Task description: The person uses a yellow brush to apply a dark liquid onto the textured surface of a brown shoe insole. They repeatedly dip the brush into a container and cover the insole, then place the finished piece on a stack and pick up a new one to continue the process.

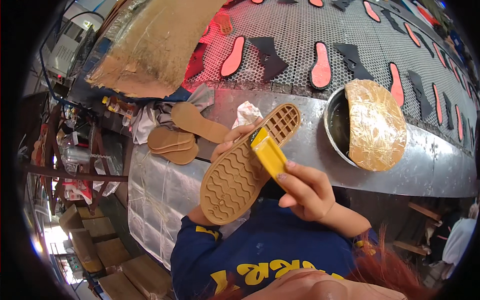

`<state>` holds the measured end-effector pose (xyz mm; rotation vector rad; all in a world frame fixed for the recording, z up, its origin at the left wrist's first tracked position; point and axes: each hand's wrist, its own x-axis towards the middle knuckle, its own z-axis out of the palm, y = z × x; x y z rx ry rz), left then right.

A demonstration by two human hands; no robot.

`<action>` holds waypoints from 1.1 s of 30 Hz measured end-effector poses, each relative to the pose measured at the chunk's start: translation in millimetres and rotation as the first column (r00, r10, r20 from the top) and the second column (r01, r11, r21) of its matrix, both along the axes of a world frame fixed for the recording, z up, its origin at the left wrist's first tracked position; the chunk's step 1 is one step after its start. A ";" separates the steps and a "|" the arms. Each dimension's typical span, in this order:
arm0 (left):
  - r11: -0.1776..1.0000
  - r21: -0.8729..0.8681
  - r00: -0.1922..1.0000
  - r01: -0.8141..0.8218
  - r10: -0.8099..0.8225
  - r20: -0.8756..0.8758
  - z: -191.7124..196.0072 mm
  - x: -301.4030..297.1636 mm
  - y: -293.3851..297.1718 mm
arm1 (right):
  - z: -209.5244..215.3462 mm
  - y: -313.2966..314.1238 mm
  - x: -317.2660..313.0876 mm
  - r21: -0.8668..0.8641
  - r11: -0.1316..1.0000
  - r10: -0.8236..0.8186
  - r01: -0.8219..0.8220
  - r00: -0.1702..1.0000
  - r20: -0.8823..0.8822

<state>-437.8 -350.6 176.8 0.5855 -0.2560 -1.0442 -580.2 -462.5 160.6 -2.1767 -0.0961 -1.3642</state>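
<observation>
A tan shoe sole [231, 187] is held up tilted before my chest, its wavy tread and grid-patterned heel facing me. Behind it, my left hand [234, 140] grips it; the fingers show along its left edge and the rest is hidden. Between thumb and fingers of my right hand [311, 194] is a yellow flat-handled tool [271, 156]. Its dark tip meets the sole near the middle, just below the heel grid. Left of the sole, several tan soles [172, 145] lie piled on the table. A crumpled white cloth or paper [247, 113] lies just behind the sole.
A round metal pan [334, 127], partly covered by wrapped cardboard [377, 125], stands on the metal table [305, 115] at right. Beyond runs a mesh conveyor [300, 25] with pink insoles [321, 67] and black cut pieces [270, 57]. Cardboard boxes [112, 250] stand lower left.
</observation>
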 end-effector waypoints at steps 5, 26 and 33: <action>0.943 0.218 0.481 -0.252 -0.073 0.874 -4.9 7.1 4.9 | 16.1 25.2 19.5 -0.045 0.992 0.124 -0.121 0.990 0.062; 0.974 0.087 0.790 0.209 -0.220 0.572 -61.7 6.9 1.9 | 30.4 23.0 19.7 -0.040 0.899 0.437 -0.436 0.899 0.027; 0.927 -0.301 0.948 0.226 -0.281 -0.152 -73.2 3.4 -3.8 | 28.2 11.0 13.7 0.028 0.877 0.480 -0.479 0.877 -0.020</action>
